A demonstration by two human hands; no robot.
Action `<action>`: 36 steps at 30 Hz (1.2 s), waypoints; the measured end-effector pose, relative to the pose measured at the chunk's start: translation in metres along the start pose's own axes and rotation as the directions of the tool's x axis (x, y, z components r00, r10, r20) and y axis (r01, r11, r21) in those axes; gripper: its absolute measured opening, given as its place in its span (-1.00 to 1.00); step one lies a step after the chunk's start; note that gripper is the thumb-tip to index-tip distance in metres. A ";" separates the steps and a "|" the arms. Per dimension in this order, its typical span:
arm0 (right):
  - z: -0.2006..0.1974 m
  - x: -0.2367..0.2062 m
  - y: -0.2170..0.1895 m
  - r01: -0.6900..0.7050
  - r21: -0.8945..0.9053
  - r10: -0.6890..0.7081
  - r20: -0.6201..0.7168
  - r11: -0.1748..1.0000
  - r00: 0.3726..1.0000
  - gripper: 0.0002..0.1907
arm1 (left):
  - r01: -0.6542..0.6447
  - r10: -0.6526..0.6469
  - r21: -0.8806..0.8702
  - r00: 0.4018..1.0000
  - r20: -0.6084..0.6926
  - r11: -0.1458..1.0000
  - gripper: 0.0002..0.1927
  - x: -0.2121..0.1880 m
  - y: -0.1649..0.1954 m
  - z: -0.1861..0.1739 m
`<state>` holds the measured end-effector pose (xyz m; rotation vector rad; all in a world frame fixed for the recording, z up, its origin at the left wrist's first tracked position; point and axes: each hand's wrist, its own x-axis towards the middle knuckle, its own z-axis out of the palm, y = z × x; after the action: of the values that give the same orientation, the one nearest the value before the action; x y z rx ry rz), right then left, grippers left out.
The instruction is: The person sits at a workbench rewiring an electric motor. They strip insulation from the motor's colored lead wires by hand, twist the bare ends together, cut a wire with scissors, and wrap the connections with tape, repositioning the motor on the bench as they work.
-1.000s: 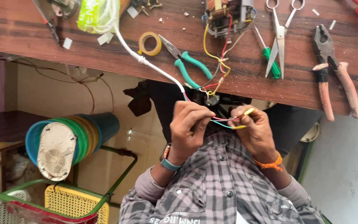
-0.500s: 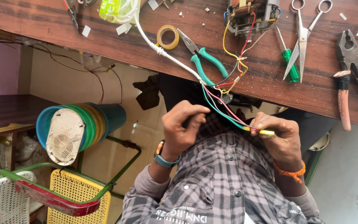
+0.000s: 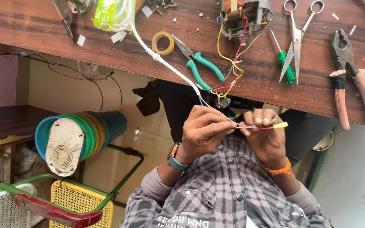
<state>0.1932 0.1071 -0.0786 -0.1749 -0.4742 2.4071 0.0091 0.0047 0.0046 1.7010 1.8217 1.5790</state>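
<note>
Closest in, over a grey checked shirt (image 3: 216, 198): left hand (image 3: 203, 131), blue watch at the wrist, fingertips pressed together on a bundle of thin red and pink wires (image 3: 254, 126); just beside it, right hand (image 3: 265, 137), orange band at the wrist, fingers curled shut around the same wires, with a yellow sleeve (image 3: 280, 125) poking out past the knuckles. Held in the air below the edge of the wooden table (image 3: 43, 29), wires running up to a small motor (image 3: 243, 17). Farther off on the table: teal-handled pliers (image 3: 201, 63), yellow tape roll (image 3: 162, 43), green screwdriver (image 3: 286, 65), scissors (image 3: 296, 38), worn combination pliers (image 3: 351, 76), white cable (image 3: 165, 63).
</note>
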 end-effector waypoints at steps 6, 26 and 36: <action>-0.004 0.008 0.006 -0.055 0.068 0.054 0.008 0.996 0.998 -0.83 | 0.078 -0.079 0.029 0.996 0.034 0.997 -0.81 0.003 -0.006 -0.027; 0.004 0.003 -0.018 0.217 -0.577 -0.312 -0.069 0.787 0.948 -0.66 | 0.358 -0.264 0.474 0.931 -0.254 0.804 -0.60 0.067 -0.036 0.034; 0.019 0.099 -0.028 0.406 -0.541 -0.452 0.052 0.736 0.890 -0.76 | 0.569 -0.575 -0.084 0.804 -0.151 0.818 -0.78 0.081 -0.080 -0.005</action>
<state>0.1289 0.1852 -0.0504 -0.3670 -1.0328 1.7504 -0.0696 0.0854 -0.0146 0.8707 2.1012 1.4932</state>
